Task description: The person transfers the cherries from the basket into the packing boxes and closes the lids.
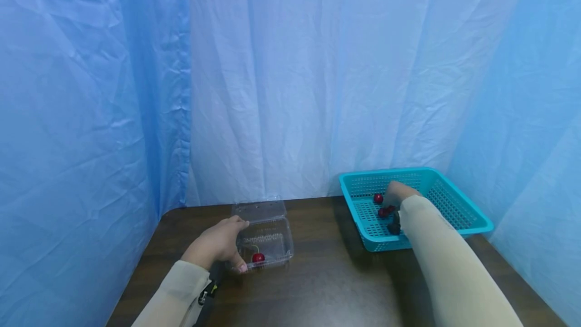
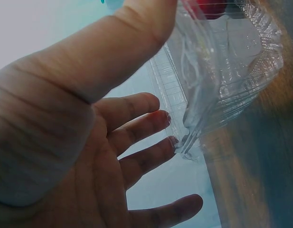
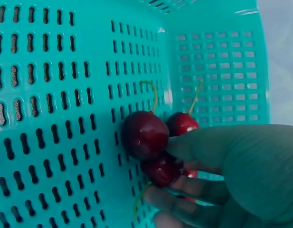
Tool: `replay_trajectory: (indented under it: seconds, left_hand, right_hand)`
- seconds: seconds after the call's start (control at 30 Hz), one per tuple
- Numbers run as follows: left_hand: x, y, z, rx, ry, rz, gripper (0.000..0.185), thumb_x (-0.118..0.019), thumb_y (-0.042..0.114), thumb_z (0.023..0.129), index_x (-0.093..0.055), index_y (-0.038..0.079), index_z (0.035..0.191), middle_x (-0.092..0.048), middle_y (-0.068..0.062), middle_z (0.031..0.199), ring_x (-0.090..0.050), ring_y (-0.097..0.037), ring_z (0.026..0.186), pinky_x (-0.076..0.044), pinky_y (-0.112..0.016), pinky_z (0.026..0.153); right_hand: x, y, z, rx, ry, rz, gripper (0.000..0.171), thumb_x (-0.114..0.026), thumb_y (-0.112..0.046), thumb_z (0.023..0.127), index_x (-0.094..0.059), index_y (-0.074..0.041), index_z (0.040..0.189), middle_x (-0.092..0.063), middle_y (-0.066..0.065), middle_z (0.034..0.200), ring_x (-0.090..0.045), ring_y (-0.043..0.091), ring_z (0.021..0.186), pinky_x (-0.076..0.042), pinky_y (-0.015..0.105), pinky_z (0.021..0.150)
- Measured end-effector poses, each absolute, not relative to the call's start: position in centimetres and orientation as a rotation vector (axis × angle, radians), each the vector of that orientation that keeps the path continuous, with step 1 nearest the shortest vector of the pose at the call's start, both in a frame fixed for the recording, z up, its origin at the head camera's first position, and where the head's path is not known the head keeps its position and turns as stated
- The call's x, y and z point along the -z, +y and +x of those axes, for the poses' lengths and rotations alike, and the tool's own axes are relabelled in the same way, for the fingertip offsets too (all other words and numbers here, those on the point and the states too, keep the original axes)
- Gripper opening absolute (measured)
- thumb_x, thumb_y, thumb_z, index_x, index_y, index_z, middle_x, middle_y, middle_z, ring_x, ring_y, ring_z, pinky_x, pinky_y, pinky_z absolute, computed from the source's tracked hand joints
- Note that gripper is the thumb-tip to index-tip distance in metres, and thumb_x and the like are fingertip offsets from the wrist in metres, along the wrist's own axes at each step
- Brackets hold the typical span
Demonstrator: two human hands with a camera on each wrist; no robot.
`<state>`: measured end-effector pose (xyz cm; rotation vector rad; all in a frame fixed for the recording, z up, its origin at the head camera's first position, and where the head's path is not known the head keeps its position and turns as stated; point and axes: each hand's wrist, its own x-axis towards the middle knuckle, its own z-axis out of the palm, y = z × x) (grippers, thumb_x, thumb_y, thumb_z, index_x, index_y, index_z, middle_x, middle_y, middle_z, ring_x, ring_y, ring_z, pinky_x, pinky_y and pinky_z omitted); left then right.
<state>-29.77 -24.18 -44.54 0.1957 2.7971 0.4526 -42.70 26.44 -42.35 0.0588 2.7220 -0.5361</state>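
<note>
At the left side of a clear plastic clamshell box [image 1: 268, 226], my left hand [image 1: 220, 241] rests with thumb and fingers spread. In the left wrist view its fingers [image 2: 137, 128] are fairly straight, with some tips touching the clear plastic. A red cherry [image 1: 258, 258] with a stem lies inside the box. My right hand [image 1: 399, 193] reaches into a turquoise basket [image 1: 436, 180]. Its curled thumb and fingers close around a dark cherry [image 3: 163, 170], partly hidden by them. Touching it is a larger stemmed cherry [image 3: 145, 135], with another red cherry [image 3: 183, 124] behind.
The box's lid [image 1: 260, 210] lies folded back, toward the curtain. Both containers stand on a dark wooden table [image 1: 317, 266]. Blue-white curtains [image 1: 295, 90] hang behind and at both sides. One cherry [image 1: 378, 198] sits deeper in the basket, near its left wall.
</note>
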Motion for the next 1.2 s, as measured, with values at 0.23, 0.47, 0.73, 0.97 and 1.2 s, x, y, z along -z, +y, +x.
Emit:
replay_trajectory:
  seconds: [0.23, 0.47, 0.73, 0.97, 1.2]
  left_hand:
    - [44.4, -24.2, -29.7, -0.457, 2.796, 0.203, 0.124, -0.114, 0.035, 0.060, -0.056, 0.013, 0.168, -0.054, -0.017, 0.172, -0.054, -0.046, 0.157, -0.055, -0.071, 0.117]
    - [44.3, -24.1, -29.4, -0.473, 2.804, 0.189, 0.123, -0.114, 0.034, 0.060, -0.057, 0.013, 0.167, -0.054, -0.018, 0.172, -0.054, -0.048, 0.156, -0.055, -0.073, 0.117]
    - [44.2, -24.1, -29.4, -0.474, 2.802, 0.191, 0.122, -0.114, 0.034, 0.060, -0.058, 0.014, 0.167, -0.056, -0.017, 0.169, -0.055, -0.047, 0.155, -0.055, -0.072, 0.117]
    - [44.3, -24.1, -29.4, -0.483, 2.798, 0.181, 0.124, -0.115, 0.034, 0.059, -0.057, 0.014, 0.167, -0.055, -0.017, 0.171, -0.055, -0.048, 0.155, -0.055, -0.073, 0.117]
    - [44.5, -24.2, -29.4, -0.493, 2.803, 0.178, 0.122, -0.115, 0.034, 0.059, -0.059, 0.015, 0.166, -0.056, -0.016, 0.170, -0.056, -0.047, 0.155, -0.056, -0.073, 0.116]
  right_hand:
    - [42.7, 27.0, -43.9, 0.551, 2.720, 0.036, 0.015, -0.076, -0.008, 0.104, -0.078, -0.003, 0.091, -0.065, 0.010, 0.082, -0.055, 0.022, 0.072, -0.052, 0.036, 0.065]
    - [41.2, 26.1, -44.9, 0.485, 2.746, -0.082, 0.038, -0.069, -0.006, 0.107, -0.064, -0.014, 0.071, -0.051, 0.000, 0.062, -0.050, 0.018, 0.061, -0.049, 0.036, 0.064]
    - [39.0, 24.1, -45.1, 0.552, 2.756, -0.194, 0.048, -0.059, -0.002, 0.107, -0.044, -0.021, 0.065, -0.034, -0.005, 0.060, -0.033, 0.015, 0.056, -0.042, 0.033, 0.060]
    - [38.0, 22.4, -45.3, 0.532, 2.799, -0.273, 0.042, -0.061, -0.002, 0.100, -0.048, -0.019, 0.064, -0.035, -0.003, 0.063, -0.030, 0.016, 0.059, -0.040, 0.033, 0.059]
    - [36.2, 19.8, -44.4, 0.494, 2.854, -0.323, 0.039, -0.068, -0.011, 0.105, -0.056, -0.015, 0.068, -0.041, -0.003, 0.063, -0.033, 0.016, 0.059, -0.040, 0.032, 0.058]
